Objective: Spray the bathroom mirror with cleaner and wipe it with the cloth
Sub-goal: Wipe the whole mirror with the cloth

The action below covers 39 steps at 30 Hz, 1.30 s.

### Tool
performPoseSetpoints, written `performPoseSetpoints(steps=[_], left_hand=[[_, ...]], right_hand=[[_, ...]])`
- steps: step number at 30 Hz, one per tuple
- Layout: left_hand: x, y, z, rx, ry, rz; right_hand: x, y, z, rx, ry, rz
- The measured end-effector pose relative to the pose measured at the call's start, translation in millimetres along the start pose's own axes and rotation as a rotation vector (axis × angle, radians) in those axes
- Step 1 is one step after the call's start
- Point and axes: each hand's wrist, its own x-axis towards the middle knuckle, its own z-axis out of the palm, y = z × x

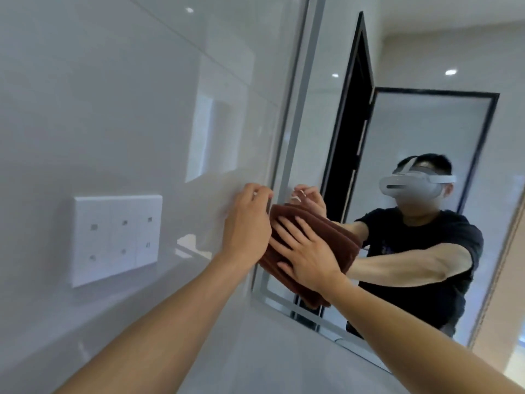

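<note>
The right hand (305,253) presses the brown cloth (312,251) flat, fingers spread straight, against the mirror (412,123) near its lower left corner. The left hand (247,226), fingers curled, braces at the mirror's left edge; whether it pinches the cloth cannot be told. Wiping is under way; next, sweep toward unwiped glass.

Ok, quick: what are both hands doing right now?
Left hand: fingers curled at the mirror edge, nothing visibly held.
Right hand: open, fingers flat, pressing the brown cloth against the mirror.
</note>
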Motion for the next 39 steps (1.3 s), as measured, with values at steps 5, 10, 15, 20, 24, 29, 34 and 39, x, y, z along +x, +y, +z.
performPoseSetpoints(steps=[5,10,15,20,24,29,34,39], left_hand=[[10.0,-3.0,-21.4,0.042,-0.017,0.085],[20.6,-4.8,-24.9,0.020,0.041,0.078],[4.2,-16.1,-9.7,0.006,-0.001,0.081],[-20.7,-28.0,8.4,0.024,-0.122,0.039],[-35.0,-29.7,8.0,0.005,-0.145,0.124],[-47.1,-32.8,0.0,0.042,-0.203,0.164],[-40.7,-27.3,-6.4,0.020,-0.173,0.171],[-18.1,-15.3,-16.9,0.026,-0.131,0.222]], right_hand=[[17.4,85.7,-50.7,-0.079,0.100,0.086],[49.4,168.5,-98.9,-0.109,0.235,0.405],[54.1,119.9,-73.5,-0.055,0.331,0.528],[35.8,12.0,-12.5,0.070,0.290,0.382],[2.3,-66.7,36.4,0.137,0.205,0.246],[-24.4,-97.4,58.1,0.110,0.032,0.088],[-58.9,-68.9,41.8,0.034,-0.043,-0.024],[-89.5,17.0,1.8,-0.017,0.104,0.068]])
